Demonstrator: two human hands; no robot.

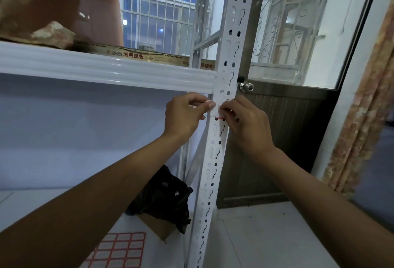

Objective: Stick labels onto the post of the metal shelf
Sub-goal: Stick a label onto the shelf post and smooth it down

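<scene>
Head view: white red-edged label (217, 112) on slotted white post (215, 156), both hands pinching.

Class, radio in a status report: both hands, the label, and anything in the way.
Left hand and right hand both pinching the label against the post, just under the shelf beam. Red edge showing at its bottom. Nothing in the way.

"鸿明铝业" printed on cardboard box (136, 55), upper shelf (85, 65)

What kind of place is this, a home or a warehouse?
Probably a home storage room or enclosed balcony. A white metal shelf post stands beside a door with a round knob, and barred windows face an apartment building.
</scene>
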